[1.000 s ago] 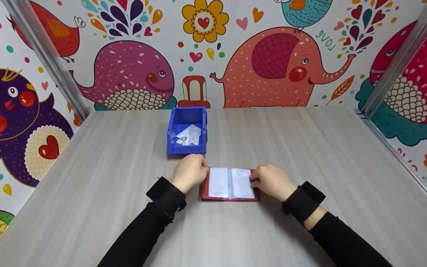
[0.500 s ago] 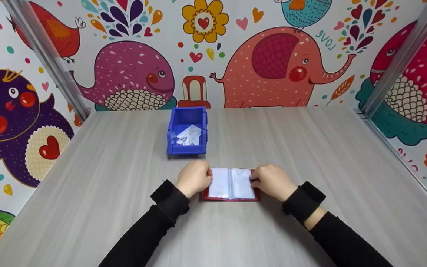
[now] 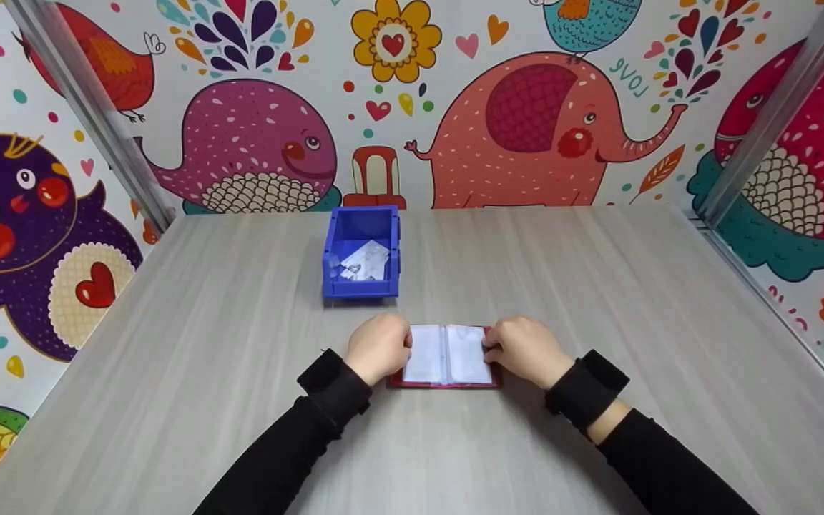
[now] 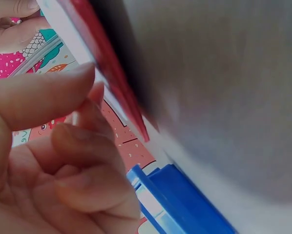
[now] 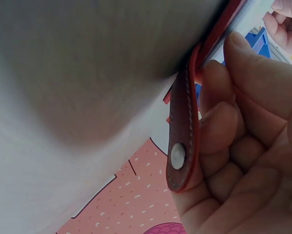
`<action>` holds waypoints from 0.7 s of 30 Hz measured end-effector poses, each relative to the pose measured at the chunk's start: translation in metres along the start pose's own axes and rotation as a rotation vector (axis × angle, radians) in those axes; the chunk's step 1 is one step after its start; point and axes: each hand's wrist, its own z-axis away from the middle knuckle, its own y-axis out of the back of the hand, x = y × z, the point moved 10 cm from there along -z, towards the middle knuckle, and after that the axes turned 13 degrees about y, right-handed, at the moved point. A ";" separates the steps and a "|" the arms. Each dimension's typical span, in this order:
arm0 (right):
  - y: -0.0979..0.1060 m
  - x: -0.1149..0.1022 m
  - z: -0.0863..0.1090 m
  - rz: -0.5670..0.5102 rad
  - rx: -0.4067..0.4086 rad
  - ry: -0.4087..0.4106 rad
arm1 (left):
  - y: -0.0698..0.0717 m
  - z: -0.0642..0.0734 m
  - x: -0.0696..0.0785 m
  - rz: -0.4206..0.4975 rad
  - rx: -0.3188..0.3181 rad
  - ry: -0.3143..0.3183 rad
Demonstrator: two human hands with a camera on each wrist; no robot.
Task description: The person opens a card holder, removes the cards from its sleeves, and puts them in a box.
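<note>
A red card holder [image 3: 426,357] lies spread on the table, its clear plastic sleeves facing up over a pale layer. At its left edge my left hand [image 3: 378,346] has curled fingers, with thumb and forefinger pinching the sleeves; in the left wrist view the thumb tip overlaps them beside the red cover [image 4: 114,73]. My right hand [image 3: 528,347] pinches the sleeves along the right edge. The right wrist view shows its thumb [image 5: 241,41] on top and a red strap [image 5: 183,122] with a metal snap hanging beside the fingers.
Behind the card holder stands a blue bin [image 3: 360,289] with several white cards [image 3: 369,259] inside. The pale wood-grain table [image 3: 598,272] meets walls printed with cartoon animals. Metal posts [image 3: 90,100] rise at the back corners.
My left hand has come down from the upper left corner of the card holder and inward over its left edge. The right hand and the bin have stayed put.
</note>
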 end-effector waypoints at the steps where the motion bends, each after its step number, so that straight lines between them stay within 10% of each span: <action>1: 0.000 0.000 0.000 -0.001 -0.002 -0.001 | 0.000 0.000 0.000 -0.003 0.000 -0.001; 21: 0.002 0.001 0.000 -0.030 0.000 0.024 | -0.001 0.001 -0.001 0.015 0.015 -0.003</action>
